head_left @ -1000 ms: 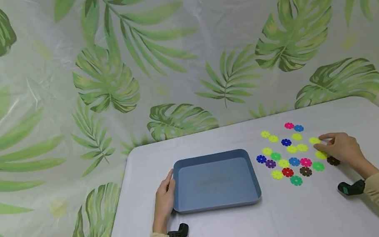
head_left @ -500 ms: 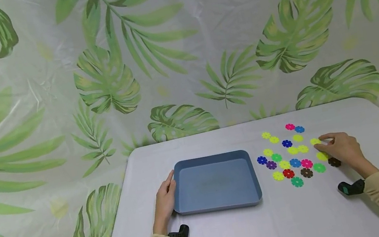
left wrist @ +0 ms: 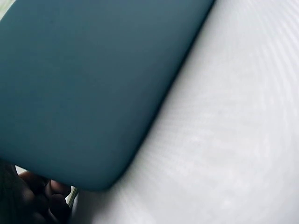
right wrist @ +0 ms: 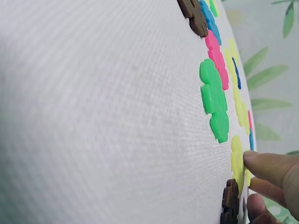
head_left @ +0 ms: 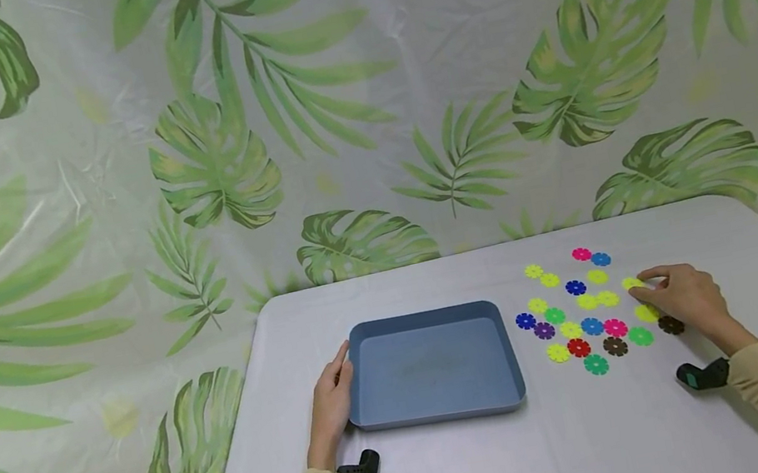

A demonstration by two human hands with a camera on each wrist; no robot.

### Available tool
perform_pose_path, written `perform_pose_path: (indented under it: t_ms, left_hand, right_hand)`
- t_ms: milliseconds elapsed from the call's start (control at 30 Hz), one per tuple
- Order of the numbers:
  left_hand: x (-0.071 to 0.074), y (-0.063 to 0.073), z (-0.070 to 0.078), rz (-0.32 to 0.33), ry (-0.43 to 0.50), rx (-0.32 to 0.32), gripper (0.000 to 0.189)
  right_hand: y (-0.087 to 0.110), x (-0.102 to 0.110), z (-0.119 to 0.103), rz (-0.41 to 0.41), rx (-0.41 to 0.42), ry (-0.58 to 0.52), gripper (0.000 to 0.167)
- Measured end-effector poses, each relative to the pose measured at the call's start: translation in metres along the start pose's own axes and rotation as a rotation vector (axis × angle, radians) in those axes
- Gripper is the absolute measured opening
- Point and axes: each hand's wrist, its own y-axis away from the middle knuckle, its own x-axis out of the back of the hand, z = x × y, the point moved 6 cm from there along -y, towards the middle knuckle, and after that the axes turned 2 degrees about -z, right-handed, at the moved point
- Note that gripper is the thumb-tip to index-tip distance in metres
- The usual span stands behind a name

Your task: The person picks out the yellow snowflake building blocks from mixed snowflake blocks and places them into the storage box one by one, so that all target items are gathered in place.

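In the head view my left hand [head_left: 329,406] grips the left side of a blue-grey rectangular tray [head_left: 433,371], thumb along its rim. The left wrist view shows the tray's outer side [left wrist: 93,93], with curled fingers [left wrist: 51,200] partly hidden below. My right hand [head_left: 686,294] is at the right edge of a group of flat, notched interlocking plastic discs. Its thumb and index fingertip are apart, beside a yellow disc [head_left: 632,282]. Just below the thumb lies a second yellow disc [head_left: 646,314]. A dark brown disc [head_left: 671,324] lies under the palm side.
Several more discs lie flat between tray and right hand, including a red disc [head_left: 579,347], a purple disc [head_left: 544,331] and a pink disc [head_left: 582,254]. A white cloth [head_left: 465,466] covers the table. A leaf-patterned curtain [head_left: 344,124] hangs behind it.
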Motion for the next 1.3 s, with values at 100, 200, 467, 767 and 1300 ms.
perform_pose_path:
  t_ms: [100, 200, 467, 767, 1300]
  left_hand:
    - [0.000, 0.000, 0.000, -0.002, 0.003, 0.001, 0.043]
    - [0.000, 0.000, 0.000, -0.002, 0.006, 0.000, 0.043]
    - [-0.001, 0.000, 0.001, -0.004, 0.012, 0.002, 0.043]
    - [-0.001, -0.002, -0.001, -0.007, 0.004, -0.002, 0.043]
    - [-0.001, 0.001, 0.000, -0.001, 0.022, 0.004, 0.043]
  right_hand:
    - [0.000, 0.000, 0.001, 0.006, -0.004, -0.003, 0.062]
    - [0.001, 0.000, 0.000, 0.015, -0.009, -0.009, 0.061]
    - [0.001, 0.002, -0.003, 0.031, 0.003, 0.010, 0.057]
    - [0.000, 0.003, -0.006, 0.053, 0.045, 0.025, 0.054]
    - [0.001, 0.003, -0.034, 0.100, 0.106, 0.014, 0.052]
